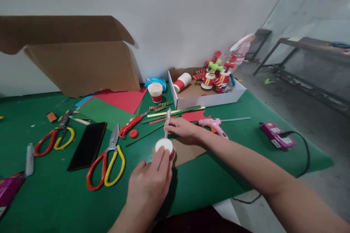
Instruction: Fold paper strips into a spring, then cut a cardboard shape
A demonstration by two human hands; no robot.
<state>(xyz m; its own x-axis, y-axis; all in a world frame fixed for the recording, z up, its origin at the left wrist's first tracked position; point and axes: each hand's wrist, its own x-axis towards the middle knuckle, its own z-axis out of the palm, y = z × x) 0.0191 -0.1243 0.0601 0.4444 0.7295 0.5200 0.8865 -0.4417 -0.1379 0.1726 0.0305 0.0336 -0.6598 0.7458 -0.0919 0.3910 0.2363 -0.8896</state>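
Observation:
Below the middle of the view, my left hand (pixel 151 180) is closed on an upturned red-and-white paper cup (pixel 164 146), its fingers resting on the white base. Just beyond it, my right hand (pixel 182 127) pinches a slim, pale, see-through stick-like tool (pixel 167 118), held upright; its exact kind is unclear. The tool's lower end comes close to the cup's far edge, and I cannot tell whether they touch. Behind my right wrist lies a pink glue gun (pixel 214 123) with a glue stick projecting from it. Brown cardboard (pixel 187 151) lies beneath the right forearm.
Left of my hands are scissors (pixel 111 147), a black phone (pixel 87 146), a red utility knife (pixel 132 123) and pliers-like cutters (pixel 64 120). Another paper cup (pixel 155 93) stands behind. A white box (pixel 210 100) holds decorated cups. A purple power pack (pixel 276 135) with a cable sits right.

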